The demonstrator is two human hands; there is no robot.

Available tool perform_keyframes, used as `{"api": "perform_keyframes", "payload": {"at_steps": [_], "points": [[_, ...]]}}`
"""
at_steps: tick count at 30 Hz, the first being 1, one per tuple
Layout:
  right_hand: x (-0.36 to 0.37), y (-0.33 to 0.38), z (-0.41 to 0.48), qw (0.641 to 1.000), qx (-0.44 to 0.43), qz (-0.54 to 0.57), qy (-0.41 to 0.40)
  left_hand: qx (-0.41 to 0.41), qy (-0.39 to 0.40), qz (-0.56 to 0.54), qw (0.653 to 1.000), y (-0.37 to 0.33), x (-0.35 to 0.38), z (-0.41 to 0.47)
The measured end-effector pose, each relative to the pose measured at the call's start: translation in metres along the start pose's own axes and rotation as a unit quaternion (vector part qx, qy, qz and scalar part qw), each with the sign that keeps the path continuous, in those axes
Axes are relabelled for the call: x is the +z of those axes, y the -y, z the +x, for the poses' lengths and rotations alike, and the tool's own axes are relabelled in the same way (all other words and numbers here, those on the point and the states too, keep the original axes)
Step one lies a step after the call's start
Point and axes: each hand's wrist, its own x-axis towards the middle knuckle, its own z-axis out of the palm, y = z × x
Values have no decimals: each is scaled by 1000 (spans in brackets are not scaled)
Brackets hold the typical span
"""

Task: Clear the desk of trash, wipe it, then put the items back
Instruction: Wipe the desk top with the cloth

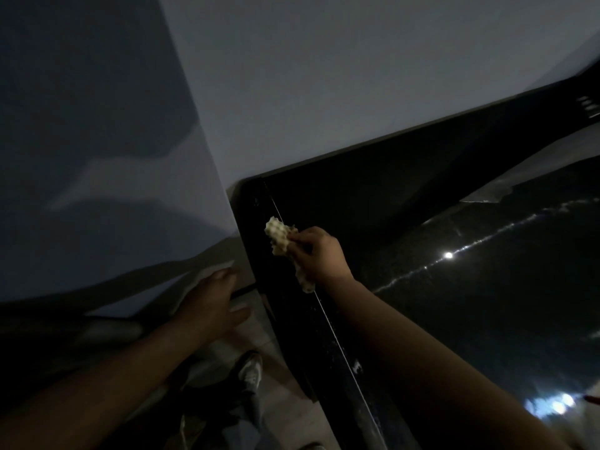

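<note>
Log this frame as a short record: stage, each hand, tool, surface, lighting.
stage: wiping the desk edge
right hand: grips a crumpled pale cloth against the edge
left hand: fingers straight, holds nothing, off the desk's side; contact with the wall unclear
desk: black, glossy, reflecting lights
below: a shoe on the floor
lighting: dim, blurred

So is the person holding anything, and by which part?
The right hand grips a pale crumpled cloth around its middle, both ends sticking out, at the black desk's edge. The left hand holds nothing.
</note>
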Motion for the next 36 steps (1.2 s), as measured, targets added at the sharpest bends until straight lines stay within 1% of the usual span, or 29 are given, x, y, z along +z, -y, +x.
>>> {"api": "perform_keyframes", "payload": {"at_steps": [9, 13, 20, 36], "points": [[-5, -12, -49, 1000, -2, -8, -8, 17, 15, 47, 999, -5, 15, -16], [-8, -15, -71, 1000, 13, 0, -9, 20, 14, 63, 998, -9, 22, -22], [-13, -24, -114, 1000, 30, -6, -5, 37, -11, 65, 997, -18, 29, -38], [-20, -42, -202, 998, 61, -2, -11, 51, -6, 69, 996, -47, 55, -75]]}}
